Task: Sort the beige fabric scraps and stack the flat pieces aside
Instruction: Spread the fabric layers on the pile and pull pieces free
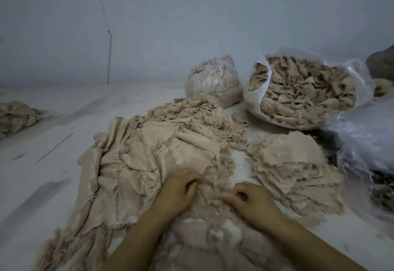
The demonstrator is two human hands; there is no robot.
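A big heap of beige fabric scraps (149, 159) spreads over the white table in front of me, with larger crumpled pieces on the left and frayed shreds (191, 115) behind. A stack of flat beige pieces (294, 164) lies to the right. My left hand (179, 189) rests on the heap's near edge with curled fingers pinching frayed fabric. My right hand (251, 200) sits just right of it, fingers curled around a small frayed scrap.
An open plastic bag of scraps (302, 91) and a tied bag (213, 78) stand at the back. Crumpled clear plastic (366, 142) lies at the right edge. Another small fabric pile (15, 117) sits far left. A thin stick (54, 148) lies on the table.
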